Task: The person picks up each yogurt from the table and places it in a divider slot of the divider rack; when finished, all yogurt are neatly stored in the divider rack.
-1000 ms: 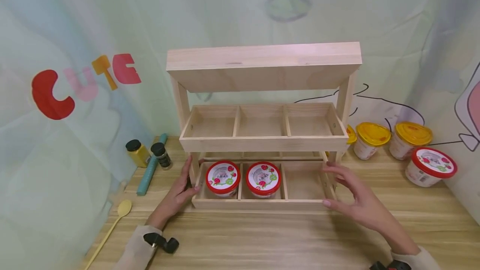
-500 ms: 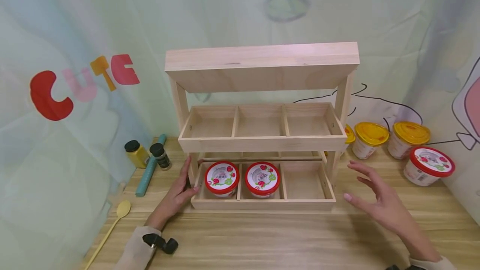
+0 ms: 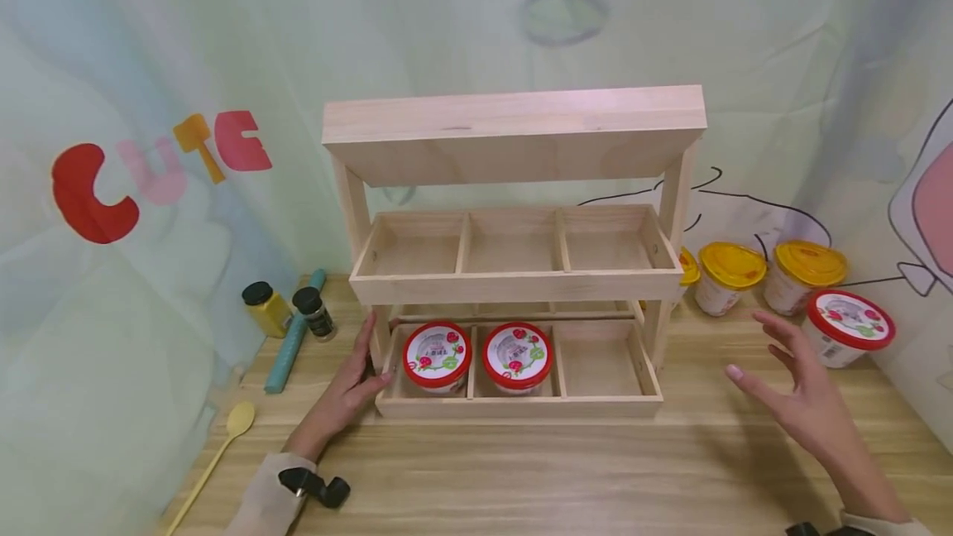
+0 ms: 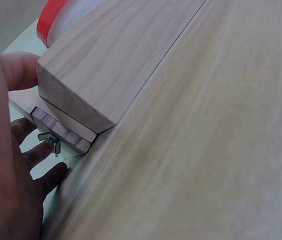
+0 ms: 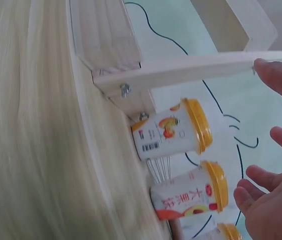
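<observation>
A two-tier wooden shelf rack (image 3: 514, 286) with a sloping top board stands mid-table. My left hand (image 3: 344, 399) holds the left end of its lower tray (image 3: 521, 409). In the left wrist view the thumb presses the tray's corner (image 4: 76, 100), fingers curled beside the post with a wing nut (image 4: 51, 141). Two red-lidded tubs (image 3: 437, 358) (image 3: 517, 358) sit in the left and middle compartments of the lower tray. My right hand (image 3: 811, 399) hovers with nothing in it, fingers spread, just left of and nearer than a third red-lidded tub (image 3: 850, 321).
Yellow-lidded cups (image 3: 730, 271) line the back right, partly behind the rack; in the right wrist view a wire whisk (image 5: 161, 167) shows between two cups. At left lie a teal rolling pin (image 3: 286, 358), a yellow jar (image 3: 270, 313), a dark spice jar (image 3: 316, 317) and a yellow spoon (image 3: 238, 420).
My right hand has let go of the lower tray's right end and moved right toward the red-lidded tub. The left hand keeps its place on the rack.
</observation>
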Motion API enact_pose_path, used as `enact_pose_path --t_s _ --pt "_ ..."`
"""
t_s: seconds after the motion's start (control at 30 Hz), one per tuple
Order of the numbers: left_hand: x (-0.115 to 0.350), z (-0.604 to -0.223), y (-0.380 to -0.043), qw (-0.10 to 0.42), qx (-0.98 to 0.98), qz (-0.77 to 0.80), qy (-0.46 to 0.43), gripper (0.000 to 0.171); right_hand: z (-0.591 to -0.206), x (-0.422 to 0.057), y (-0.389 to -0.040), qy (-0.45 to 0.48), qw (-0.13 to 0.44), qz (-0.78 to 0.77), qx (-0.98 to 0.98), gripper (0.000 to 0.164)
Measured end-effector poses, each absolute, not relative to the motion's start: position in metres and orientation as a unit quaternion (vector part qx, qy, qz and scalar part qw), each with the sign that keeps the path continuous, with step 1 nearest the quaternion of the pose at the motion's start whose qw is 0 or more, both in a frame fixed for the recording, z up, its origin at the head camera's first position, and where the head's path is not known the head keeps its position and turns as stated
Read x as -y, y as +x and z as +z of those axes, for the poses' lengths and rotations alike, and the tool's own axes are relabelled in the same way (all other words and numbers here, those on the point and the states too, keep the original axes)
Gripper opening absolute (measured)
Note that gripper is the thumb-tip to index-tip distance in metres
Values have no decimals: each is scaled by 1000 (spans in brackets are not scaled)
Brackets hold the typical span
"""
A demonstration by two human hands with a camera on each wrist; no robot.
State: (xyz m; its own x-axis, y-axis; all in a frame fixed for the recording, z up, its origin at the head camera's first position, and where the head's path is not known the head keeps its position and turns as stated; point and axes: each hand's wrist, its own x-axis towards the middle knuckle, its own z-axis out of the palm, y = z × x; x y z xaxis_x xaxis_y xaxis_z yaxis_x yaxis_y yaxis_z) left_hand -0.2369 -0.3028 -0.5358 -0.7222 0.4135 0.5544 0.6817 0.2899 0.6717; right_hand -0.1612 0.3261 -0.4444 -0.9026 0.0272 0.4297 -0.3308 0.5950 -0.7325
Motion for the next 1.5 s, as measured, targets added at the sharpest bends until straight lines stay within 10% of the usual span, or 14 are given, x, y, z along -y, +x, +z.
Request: enact_pose_path --t_s 0.83,1.5 --pt "294 -517 -222 108 822 -473 -299 97 -438 -376 -160 -182 192 426 865 89" --pt "292 -515 -221 118 824 -466 -300 97 -447 -414 -185 -186 231 370 881 78"
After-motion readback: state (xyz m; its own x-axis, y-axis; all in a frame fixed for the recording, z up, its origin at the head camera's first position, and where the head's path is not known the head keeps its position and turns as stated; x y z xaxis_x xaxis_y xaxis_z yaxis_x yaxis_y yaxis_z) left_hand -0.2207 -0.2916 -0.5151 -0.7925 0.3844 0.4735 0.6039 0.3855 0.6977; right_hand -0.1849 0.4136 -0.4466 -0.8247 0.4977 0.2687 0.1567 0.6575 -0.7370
